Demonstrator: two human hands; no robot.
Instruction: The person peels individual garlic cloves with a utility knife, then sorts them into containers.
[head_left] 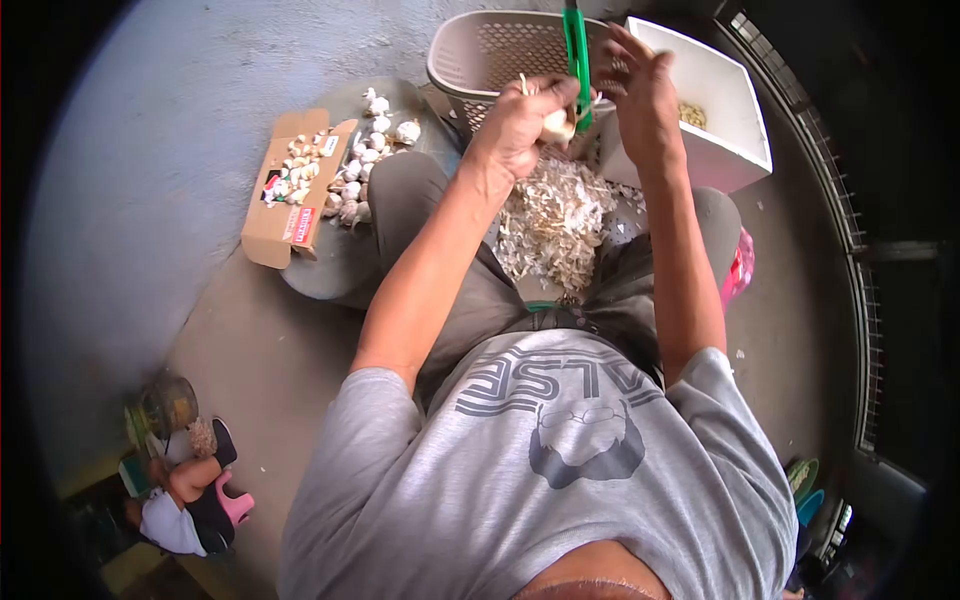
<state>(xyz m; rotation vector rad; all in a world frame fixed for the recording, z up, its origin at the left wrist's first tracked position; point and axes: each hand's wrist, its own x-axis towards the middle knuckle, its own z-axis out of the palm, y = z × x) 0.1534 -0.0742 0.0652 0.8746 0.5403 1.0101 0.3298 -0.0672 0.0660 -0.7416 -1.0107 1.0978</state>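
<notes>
Garlic (557, 127) sat near the upper middle of the frame, pinched in the person's left hand (515, 125), whose fingers and thumb curled round it from the left. The right hand (645, 105) was apart from it, just to the right, its fingers loosely spread and blurred; nothing could be made out in its palm. Between the two hands stood a slim green tool (575, 45), close beside the left fingertips — whether it was held or fixed, and whether they touched it, could not be told.

Handling the piece well, as far as could be judged, called for a snug but gentle pinch, enough to keep the garlic from rolling without bruising it. Fingertips were best tucked back from the green tool in case its edge was sharp, and the free hand best kept clear of its line. Working low over the heap of papery skins (550, 225) made sense, so that loose flakes fell on that pile rather than wide of it.

The garlic looked cream to pale tan, smooth and rounded where it showed below the fingers. A thin pale stalk (523, 85) poked up above the left hand, though its join with the garlic was hidden. The grip covered much of the piece, so whether it was a whole bulb or only part of one could not be told.
</notes>
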